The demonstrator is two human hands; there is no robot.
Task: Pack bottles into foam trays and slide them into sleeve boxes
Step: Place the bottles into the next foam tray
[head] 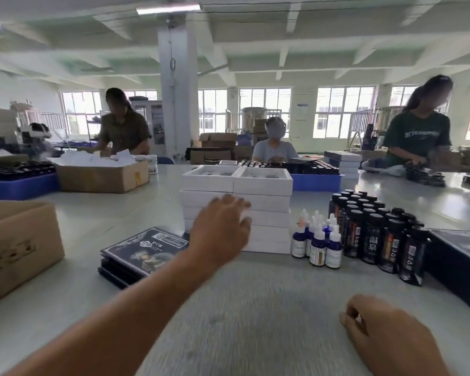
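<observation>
We're reaching our left hand (223,226), fingers spread, toward the white trays (236,202) stacked mid-surface; right hand (385,332) is resting loosely curled, holding nothing. Probably grabbing the top tray next, then the bottles (372,229).

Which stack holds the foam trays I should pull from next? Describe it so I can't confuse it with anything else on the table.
Start at the white pillar and drop to the table. The stack of white foam trays stands mid-table, right behind the outstretched left hand. It alone is plain white and tallest, with open recesses on top; the flat dark sleeve boxes lie left, the dropper bottles right.
</observation>
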